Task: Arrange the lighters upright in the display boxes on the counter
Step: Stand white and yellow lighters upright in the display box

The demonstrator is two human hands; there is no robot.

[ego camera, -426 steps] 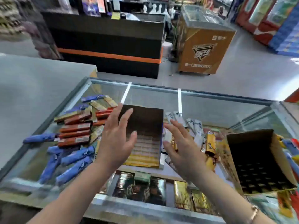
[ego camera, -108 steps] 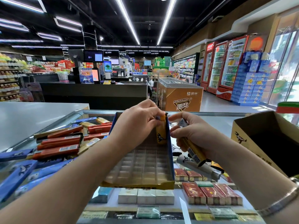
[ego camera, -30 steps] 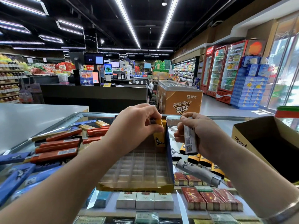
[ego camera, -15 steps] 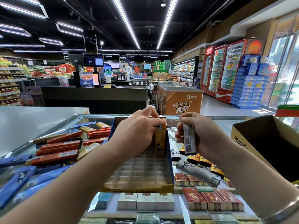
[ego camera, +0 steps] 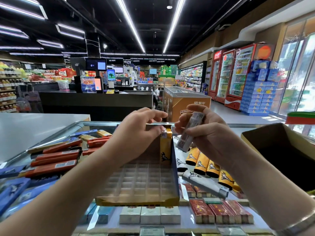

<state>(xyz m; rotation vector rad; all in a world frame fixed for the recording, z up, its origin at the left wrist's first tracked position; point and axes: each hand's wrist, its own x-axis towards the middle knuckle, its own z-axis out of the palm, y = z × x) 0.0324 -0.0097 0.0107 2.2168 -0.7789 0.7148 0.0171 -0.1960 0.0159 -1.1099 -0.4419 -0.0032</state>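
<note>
Head view, display box: the blue-walled display box (ego camera: 143, 181) sits on the glass counter (ego camera: 190, 218) just in front of the person, its clear grid of slots almost wholly unfilled.
Head view, yellow lighter: one yellow lighter (ego camera: 165, 147) stands upright in the far right corner slot, against the box's right wall.
Head view, left hand: the left hand (ego camera: 136, 133) hangs over the back of the box, its fingers loosely apart and lifted, only the tips near the lighter's cap. Half a second ago they were pinched on that cap — so the lighter has just been let go and stands on its own.
Head view, right hand: the right hand (ego camera: 209, 133) is closed round a grey lighter (ego camera: 189, 133), held tilted just right of the box's far corner. It has swung from upright to slanted, cap away from the box.
Head view, loose stock: red lighters (ego camera: 56, 160) and blue lighters (ego camera: 15, 189) lie flat to the left, a yellow row (ego camera: 206, 164) and a second grey one (ego camera: 204, 184) to the right, all outside any box.
Head view, second box: an open brown box (ego camera: 279, 147) stands at far right; its contents cannot be seen.
Meaning for the task: one slot looks done — by my reading the grey lighter is next, and nearly everything remains.
</note>
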